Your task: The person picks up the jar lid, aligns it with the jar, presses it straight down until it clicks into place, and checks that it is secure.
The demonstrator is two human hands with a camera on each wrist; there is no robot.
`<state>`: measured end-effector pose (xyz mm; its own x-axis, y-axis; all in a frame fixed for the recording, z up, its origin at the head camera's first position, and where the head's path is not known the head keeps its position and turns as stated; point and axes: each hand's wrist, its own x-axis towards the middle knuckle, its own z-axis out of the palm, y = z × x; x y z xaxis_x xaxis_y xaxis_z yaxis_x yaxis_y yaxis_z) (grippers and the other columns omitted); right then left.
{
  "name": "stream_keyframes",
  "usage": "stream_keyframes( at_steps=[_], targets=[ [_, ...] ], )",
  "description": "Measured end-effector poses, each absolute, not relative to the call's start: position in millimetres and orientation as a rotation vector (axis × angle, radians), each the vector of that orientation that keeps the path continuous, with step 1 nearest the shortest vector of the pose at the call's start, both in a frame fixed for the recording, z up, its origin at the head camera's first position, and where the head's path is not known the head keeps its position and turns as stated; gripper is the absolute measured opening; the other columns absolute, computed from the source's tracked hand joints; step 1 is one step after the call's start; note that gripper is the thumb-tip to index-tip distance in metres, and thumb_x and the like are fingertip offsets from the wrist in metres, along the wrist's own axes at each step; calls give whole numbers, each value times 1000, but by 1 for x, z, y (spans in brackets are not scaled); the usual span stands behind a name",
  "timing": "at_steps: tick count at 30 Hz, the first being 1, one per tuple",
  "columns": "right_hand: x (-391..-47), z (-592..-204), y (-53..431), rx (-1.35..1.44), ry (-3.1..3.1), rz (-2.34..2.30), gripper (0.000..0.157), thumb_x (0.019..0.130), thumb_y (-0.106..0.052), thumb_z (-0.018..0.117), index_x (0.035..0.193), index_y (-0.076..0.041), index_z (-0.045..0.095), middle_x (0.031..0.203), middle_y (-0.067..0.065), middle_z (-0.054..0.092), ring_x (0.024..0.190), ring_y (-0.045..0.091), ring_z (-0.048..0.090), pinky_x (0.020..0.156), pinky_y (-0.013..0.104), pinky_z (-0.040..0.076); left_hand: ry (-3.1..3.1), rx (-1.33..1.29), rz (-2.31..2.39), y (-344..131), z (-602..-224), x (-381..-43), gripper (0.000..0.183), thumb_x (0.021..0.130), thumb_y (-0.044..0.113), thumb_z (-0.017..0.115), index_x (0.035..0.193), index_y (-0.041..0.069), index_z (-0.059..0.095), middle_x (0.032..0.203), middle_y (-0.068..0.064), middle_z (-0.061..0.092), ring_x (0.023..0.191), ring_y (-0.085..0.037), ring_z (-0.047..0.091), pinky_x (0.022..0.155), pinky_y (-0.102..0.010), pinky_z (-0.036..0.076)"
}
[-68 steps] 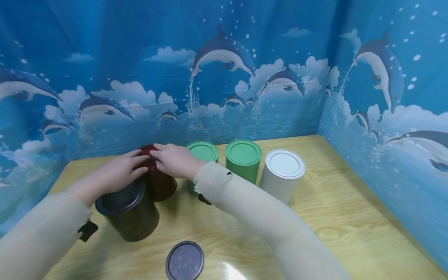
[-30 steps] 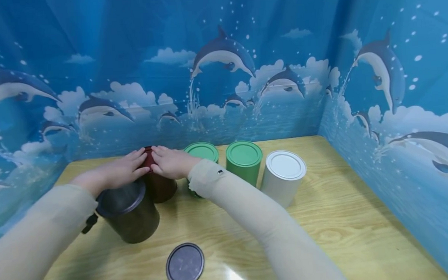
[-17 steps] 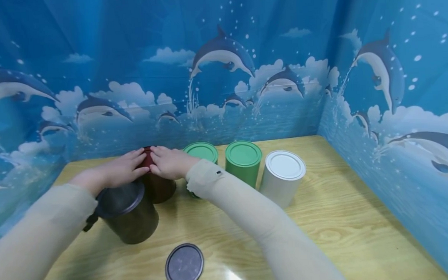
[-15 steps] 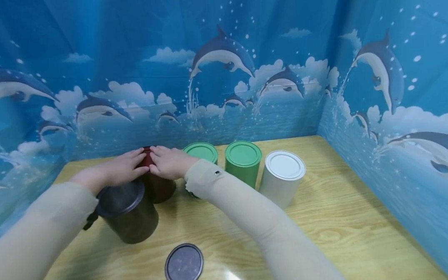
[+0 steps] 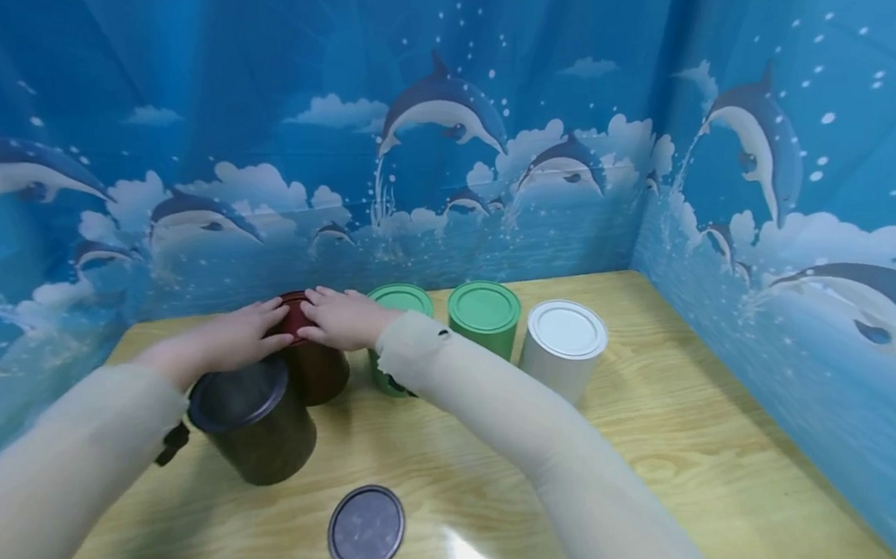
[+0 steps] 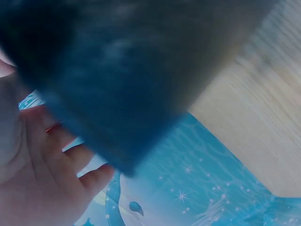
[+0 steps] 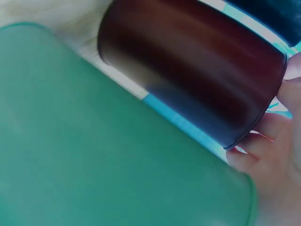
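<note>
A dark red canister (image 5: 324, 372) with a red lid (image 5: 294, 317) stands at the back left. My left hand (image 5: 233, 339) reaches over a dark canister (image 5: 271, 441), its extended fingertips at the lid's left edge. From the other side my right hand (image 5: 348, 317) lays its fairly straight fingers on the lid's right edge. In the right wrist view, the fingertips (image 7: 242, 157) meet the rim of the red canister (image 7: 197, 61). The left wrist view has a blurred dark canister (image 6: 117, 84) in front of the left fingers (image 6: 77, 157). The dark canister looks uncovered, its inside in shadow.
A loose dark lid (image 5: 365, 529) lies flat on the wooden table (image 5: 689, 469) near the front. Two green canisters (image 5: 484, 307) and a white canister (image 5: 566, 333) stand right of the red one, partly behind the right arm. A dolphin-print curtain (image 5: 444, 188) encloses the back and sides.
Both hands came closer together over the red lid and stayed there. Now the right hand has shifted slightly up and right, and more of the lid shows between them. The canisters look unmoved.
</note>
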<state>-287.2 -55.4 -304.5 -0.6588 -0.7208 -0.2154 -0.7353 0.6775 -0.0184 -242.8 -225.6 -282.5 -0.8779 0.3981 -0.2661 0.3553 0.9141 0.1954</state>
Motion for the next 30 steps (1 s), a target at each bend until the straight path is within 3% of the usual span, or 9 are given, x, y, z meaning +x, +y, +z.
stream_keyframes(
  at_steps=[13,20,30],
  targets=[
    [-283,-296,-60,-1127,2688,106,60,98,-50,28,150,-21,20,154,-4,18,141,10,9,113,40,12,2745,582,240,-221,-277,-245,62,99,30,46,141,-11,27,143,-36,20,130,-53,17,102,-63,21],
    [-281,-300,-63,-1152,2703,204,57,101,-46,22,151,-20,13,156,-4,8,141,10,3,113,38,10,2780,502,169,-226,-284,-235,64,101,39,37,144,-5,23,146,-34,13,131,-51,16,102,-63,20],
    [-286,-304,-61,-1195,2619,204,55,102,-43,18,151,-20,8,156,-5,0,140,8,-1,113,35,10,2724,529,146,-219,-281,-241,62,100,33,40,147,0,18,151,-26,9,130,-53,10,99,-68,18]
  ],
)
